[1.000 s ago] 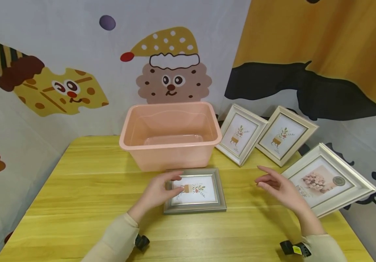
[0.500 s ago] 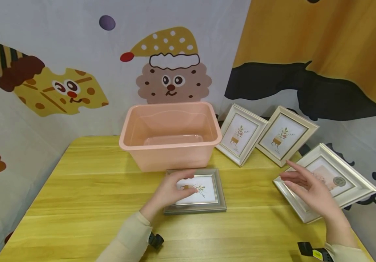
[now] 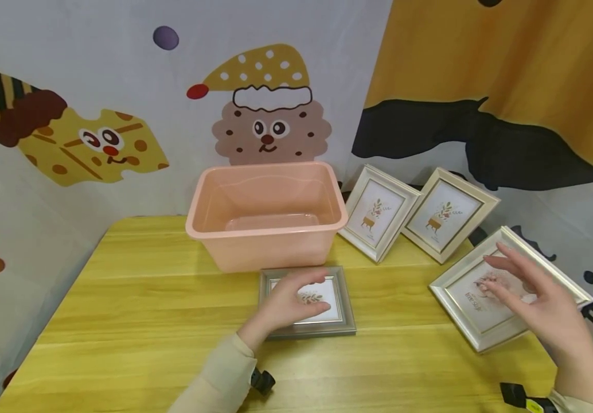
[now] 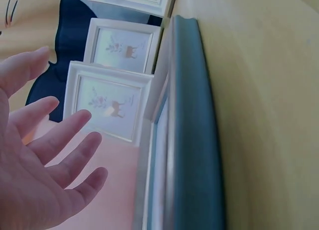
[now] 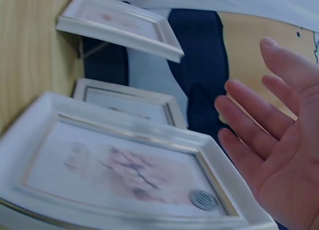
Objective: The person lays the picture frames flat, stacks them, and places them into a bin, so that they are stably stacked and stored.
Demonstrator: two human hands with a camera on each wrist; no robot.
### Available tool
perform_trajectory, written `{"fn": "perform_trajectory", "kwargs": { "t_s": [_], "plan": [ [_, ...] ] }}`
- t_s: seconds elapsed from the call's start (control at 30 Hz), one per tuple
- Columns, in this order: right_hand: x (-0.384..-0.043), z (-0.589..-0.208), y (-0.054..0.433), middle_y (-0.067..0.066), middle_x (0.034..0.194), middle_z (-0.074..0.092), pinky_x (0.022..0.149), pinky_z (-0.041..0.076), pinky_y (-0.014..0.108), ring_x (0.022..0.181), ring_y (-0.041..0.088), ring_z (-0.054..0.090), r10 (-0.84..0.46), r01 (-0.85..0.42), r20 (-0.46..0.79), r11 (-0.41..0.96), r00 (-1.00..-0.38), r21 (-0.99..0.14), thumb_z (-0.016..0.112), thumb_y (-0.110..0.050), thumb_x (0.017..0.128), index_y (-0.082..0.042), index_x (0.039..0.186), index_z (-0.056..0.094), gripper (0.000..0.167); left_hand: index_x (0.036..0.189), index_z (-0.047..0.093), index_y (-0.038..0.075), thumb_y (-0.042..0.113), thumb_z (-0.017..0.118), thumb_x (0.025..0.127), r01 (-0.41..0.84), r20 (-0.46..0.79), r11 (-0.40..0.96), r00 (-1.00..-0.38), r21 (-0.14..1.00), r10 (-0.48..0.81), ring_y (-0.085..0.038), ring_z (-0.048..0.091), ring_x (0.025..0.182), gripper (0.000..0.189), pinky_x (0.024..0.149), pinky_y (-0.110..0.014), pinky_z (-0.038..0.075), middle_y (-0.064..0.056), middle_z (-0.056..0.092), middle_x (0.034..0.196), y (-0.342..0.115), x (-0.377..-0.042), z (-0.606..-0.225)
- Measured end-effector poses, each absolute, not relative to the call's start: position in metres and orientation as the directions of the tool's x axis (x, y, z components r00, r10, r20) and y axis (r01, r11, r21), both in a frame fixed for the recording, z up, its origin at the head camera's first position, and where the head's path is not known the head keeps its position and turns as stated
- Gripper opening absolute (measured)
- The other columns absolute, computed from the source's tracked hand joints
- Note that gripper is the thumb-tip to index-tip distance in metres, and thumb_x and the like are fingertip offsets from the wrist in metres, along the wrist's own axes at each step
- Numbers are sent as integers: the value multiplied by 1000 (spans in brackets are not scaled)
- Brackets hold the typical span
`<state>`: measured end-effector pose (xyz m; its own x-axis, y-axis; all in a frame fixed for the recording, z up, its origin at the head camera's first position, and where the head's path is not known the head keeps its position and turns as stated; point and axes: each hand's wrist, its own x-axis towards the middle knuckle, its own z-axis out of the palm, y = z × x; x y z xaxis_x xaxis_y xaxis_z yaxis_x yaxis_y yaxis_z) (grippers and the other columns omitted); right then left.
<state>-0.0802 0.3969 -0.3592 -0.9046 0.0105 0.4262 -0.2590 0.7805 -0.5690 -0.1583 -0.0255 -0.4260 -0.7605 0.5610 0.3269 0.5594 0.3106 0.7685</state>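
Observation:
A grey picture frame (image 3: 348, 312) lies flat on the table in front of the pink bin. Above it hovers my left hand (image 3: 288, 301), thumb and fingers spread with nothing between them. At the right, a large white picture frame (image 3: 456, 289) with a pink flower print leans back. My right hand (image 3: 549, 304) is in front of its right part, fingers loosely extended and holding nothing. In the right wrist view a gap shows between the hand's fingers (image 5: 249, 120) and that frame's upper edge.
The pink bin (image 3: 270, 249) stands at the back middle of the wooden table (image 3: 136, 304). To its right a white picture frame (image 3: 361, 244) and a beige picture frame (image 3: 433, 249) stand tilted. A printed cloth (image 3: 121, 69) hangs behind the table.
My right hand has moved right, from beside the large white frame to in front of it. My left hand has shifted right over the grey frame. The frames and bin stay put.

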Motion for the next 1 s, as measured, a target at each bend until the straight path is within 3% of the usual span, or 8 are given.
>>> {"fn": "perform_trajectory", "kwargs": {
  "t_s": [0.1,0.23,0.37,0.5,0.63,0.73,0.87,1.0],
  "plan": [
    [-77,-355,404,-44,121,39,120,12,52,136,-8,26,68,-222,453,801,-889,-556,71,1,90,-21,155,36,77,136,60,7,23,80,85,514,287,291,-773,807,566,-25,60,116,57,98,-43,49,-8,64,130,-21,-156,-430],
    [-74,-350,417,-42,123,41,119,11,31,130,-13,30,95,-275,551,788,-829,-551,67,7,90,-15,153,40,72,138,58,9,25,79,86,450,245,258,-788,855,565,-26,59,119,59,95,-48,52,-10,62,134,-15,-152,-435],
    [-74,-347,432,-35,126,50,117,13,23,125,-10,39,48,-425,686,753,-726,-503,66,-16,96,-3,147,46,56,138,58,6,23,80,85,495,282,265,-774,828,566,-25,59,120,60,97,-45,51,-9,62,134,-7,-150,-438],
    [-73,-350,446,-33,126,52,118,16,25,127,-6,41,56,-459,739,751,-671,-474,67,-42,93,0,144,49,68,136,59,6,24,81,83,545,313,294,-759,785,571,-21,59,120,60,104,-36,45,-6,63,133,1,-150,-442],
    [-70,-358,456,-32,128,52,117,19,24,128,-7,41,126,-395,734,776,-668,-492,68,-36,93,-3,143,51,62,137,59,8,25,81,83,578,337,288,-737,764,586,-17,61,116,62,105,-31,43,-5,64,131,8,-151,-444],
    [-66,-366,459,-32,130,49,116,22,22,125,-11,40,214,-291,696,795,-686,-532,67,-12,94,-8,145,50,54,138,57,7,23,80,84,612,374,258,-709,747,598,-17,62,114,61,105,-31,43,-6,65,129,12,-152,-444],
    [-59,-377,461,-22,138,49,113,27,20,119,-14,42,372,-118,589,769,-717,-629,64,12,88,-16,149,47,69,139,57,6,21,80,84,623,396,218,-689,751,607,-19,63,112,61,105,-31,43,-7,65,128,18,-153,-444],
    [-54,-387,464,-6,149,45,113,27,21,119,-15,40,525,81,443,706,-727,-704,64,9,90,-29,152,39,77,140,56,8,23,80,85,604,375,219,-697,766,612,-17,61,115,62,105,-31,43,-5,65,128,22,-153,-443]
  ]
}}
